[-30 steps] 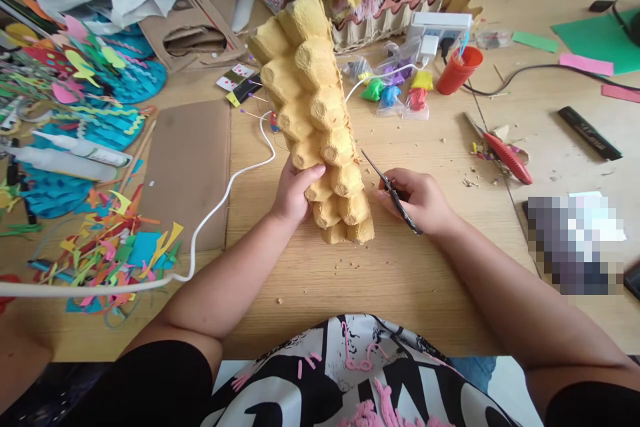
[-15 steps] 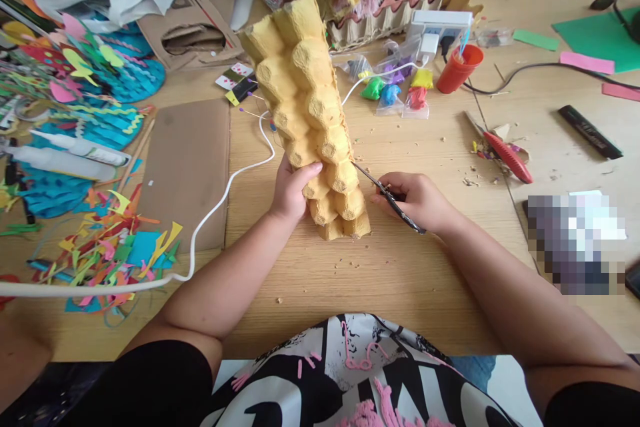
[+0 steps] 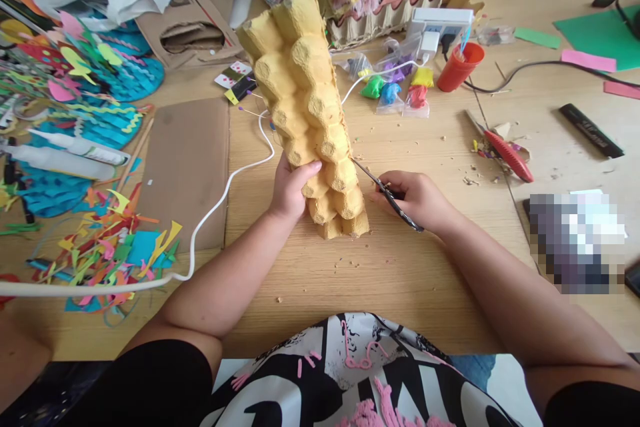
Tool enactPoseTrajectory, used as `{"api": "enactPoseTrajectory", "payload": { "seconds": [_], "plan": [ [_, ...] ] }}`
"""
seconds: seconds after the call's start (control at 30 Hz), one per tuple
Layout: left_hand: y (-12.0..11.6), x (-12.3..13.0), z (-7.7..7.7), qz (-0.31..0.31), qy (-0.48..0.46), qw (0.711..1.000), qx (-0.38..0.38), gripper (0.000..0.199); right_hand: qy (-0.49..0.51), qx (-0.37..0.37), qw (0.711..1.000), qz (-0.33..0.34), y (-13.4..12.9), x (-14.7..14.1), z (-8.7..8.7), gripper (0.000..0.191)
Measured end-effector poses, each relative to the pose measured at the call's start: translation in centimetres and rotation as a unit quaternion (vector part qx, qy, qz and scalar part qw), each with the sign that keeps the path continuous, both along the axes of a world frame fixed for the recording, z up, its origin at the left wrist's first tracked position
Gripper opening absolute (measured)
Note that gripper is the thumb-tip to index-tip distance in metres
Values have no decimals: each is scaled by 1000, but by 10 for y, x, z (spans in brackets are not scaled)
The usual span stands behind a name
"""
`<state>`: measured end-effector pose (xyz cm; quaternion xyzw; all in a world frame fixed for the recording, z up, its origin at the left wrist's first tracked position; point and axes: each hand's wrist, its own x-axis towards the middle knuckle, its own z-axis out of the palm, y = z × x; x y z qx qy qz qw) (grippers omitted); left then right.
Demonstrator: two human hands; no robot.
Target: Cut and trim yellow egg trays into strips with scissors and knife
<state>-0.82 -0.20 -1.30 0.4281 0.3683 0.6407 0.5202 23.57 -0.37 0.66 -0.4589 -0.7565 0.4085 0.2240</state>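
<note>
A long yellow piece of egg carton (image 3: 320, 107), two rows of cups wide, is held tilted above the table, its upper end leaning left. My left hand (image 3: 291, 190) grips its lower left side, thumb across the front and the other fingers hidden behind. In my right hand (image 3: 415, 200) is a pair of scissors (image 3: 406, 215), fingers closed round the handles. The blades reach up and left to the carton's right edge, where the tips touch or overlap it; how far they are parted I cannot tell.
More egg cartons (image 3: 390, 20) are stacked at the back. A red cup (image 3: 461, 67), a power strip (image 3: 440, 19) and bagged coloured clay (image 3: 393, 92) stand nearby. A red cutter (image 3: 509, 155) lies right. At left are paper scraps (image 3: 107, 250), flat cardboard (image 3: 185, 167) and a white cable (image 3: 215, 203).
Almost nothing differs. The carton and both hands hold the same pose, with the scissors at the same spot on the edge; the whole view has shifted very slightly.
</note>
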Motion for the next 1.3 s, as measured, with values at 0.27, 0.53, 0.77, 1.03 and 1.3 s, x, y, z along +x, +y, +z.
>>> {"api": "enactPoseTrajectory", "payload": {
  "seconds": [0.27, 0.53, 0.77, 1.03, 1.3],
  "plan": [
    [0, 0, 2, 0, 13, 1000, -6, 55, -13, 10, 1000, 13, -1, 0, 4, 23],
    [1, 0, 0, 6, 25, 1000, 4, 58, -25, 11, 1000, -3, -2, -2, 5, 27],
    [1, 0, -1, -1, 16, 1000, 3, 51, -38, 17, 999, -7, -1, -3, 4, 22],
    [0, 1, 4, 1, 11, 1000, -23, 46, -37, 9, 999, 5, 0, 0, 6, 28],
    [0, 2, 6, -8, -3, 999, -42, 46, -49, 14, 999, 13, 0, 0, 11, 26]
  ]
}}
